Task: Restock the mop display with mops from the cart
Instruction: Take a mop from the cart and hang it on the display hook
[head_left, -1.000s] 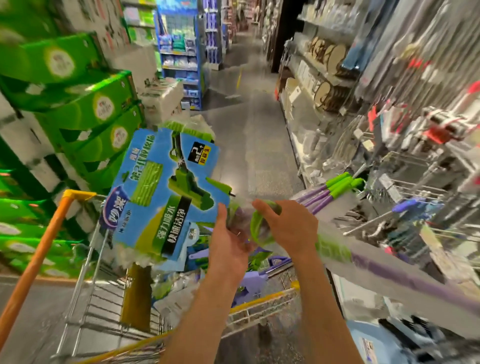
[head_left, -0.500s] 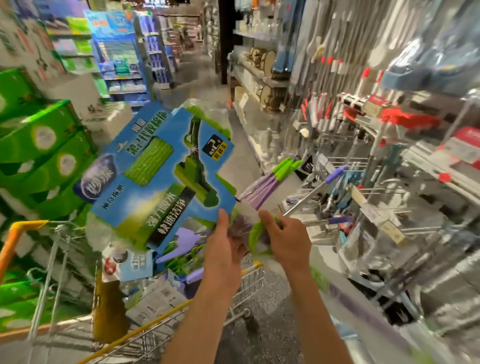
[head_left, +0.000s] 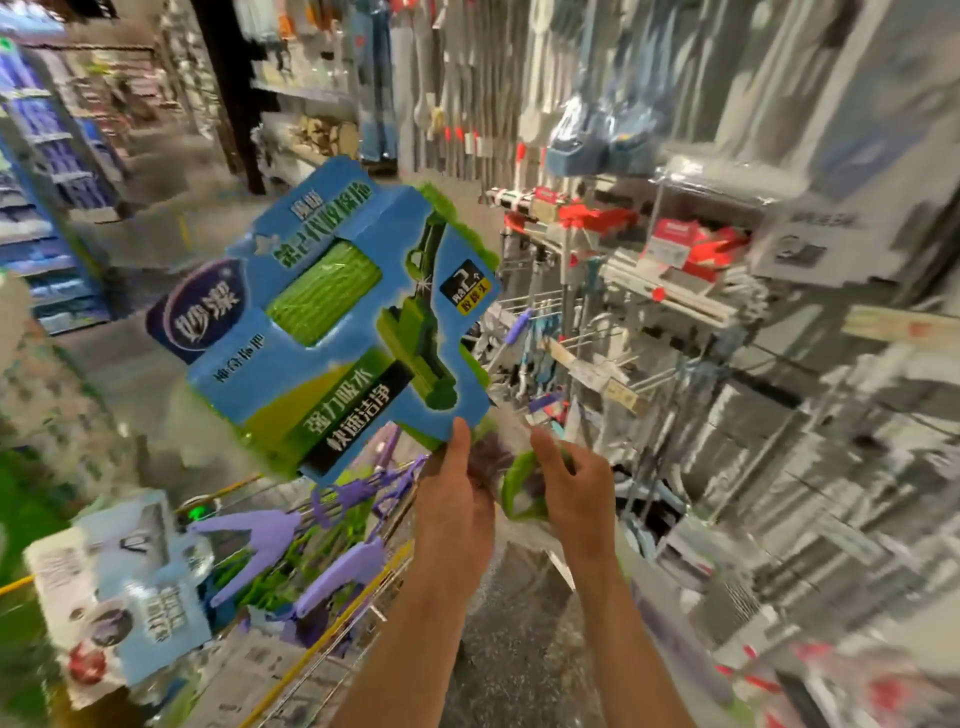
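Gripping at frame centre, the left hand (head_left: 457, 499) closes thumb and fingers on the lower corner of the packaged mop (head_left: 332, 332); the thumb lies up along the blue card edge; the right hand (head_left: 571, 488), just beside it at 3 o'clock, curls its fingers round a green loop handle (head_left: 519, 488) wrapped in clear film; the two hands are near each other but not touching; crumpled film shows in the gap between them.

The packaged mop rises from the left hand toward 11 o'clock, tilted, its blue card facing the camera; a green sponge head shows through the card's window; a dark label with white characters runs along the lower edge.

Below the hands, at 7 to 8 o'clock, the cart (head_left: 332, 649) holds more stock: purple and green mop frames (head_left: 291, 551) lie tangled inside, with a pale blue package (head_left: 135, 587) at the far left; the yellow rim of the cart runs diagonally under the left forearm.

At 1 to 4 o'clock stands the mop display (head_left: 649, 312): wire hooks and hanging handles, red-and-white packs on top; strong motion blur here, details not readable; at 10 o'clock an aisle with blue shelving (head_left: 47, 218).
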